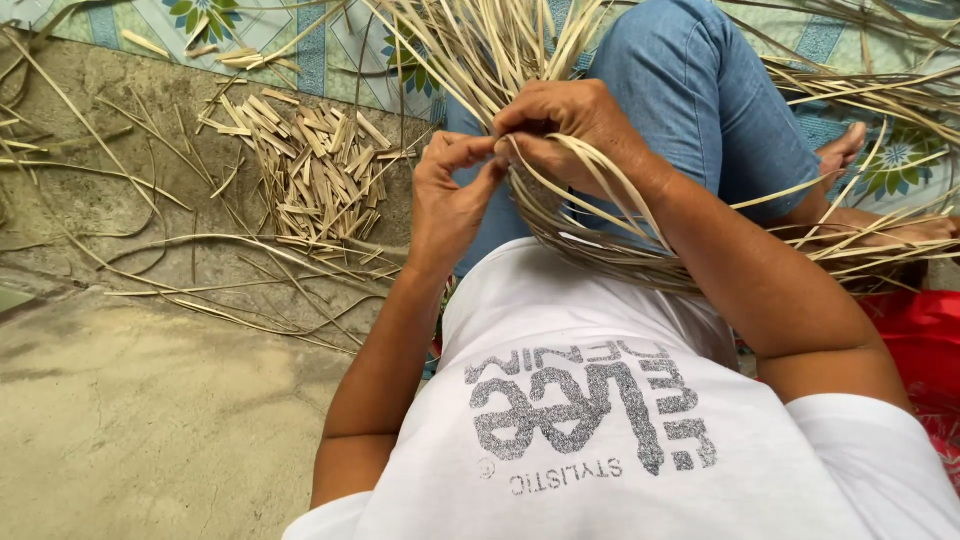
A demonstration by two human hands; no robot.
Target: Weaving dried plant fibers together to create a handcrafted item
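Straw strips [600, 215] lie bunched across the person's lap over the blue jeans [700, 90], where the right hand [570, 125] is closed around the bundle and the left hand [450, 190] pinches one strip between thumb and fingers, with cut pieces [315, 170] piled on the concrete floor [150, 400] nearby.

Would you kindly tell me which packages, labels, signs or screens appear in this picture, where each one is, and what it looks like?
No packages, signs or screens show.
Printed design: on the front of the person's white shirt, low in the picture, grey speckled lettering seen upside down.
Patterned mat: under the person at the top, pale blue-green with leaf and flower motifs, no lettering.
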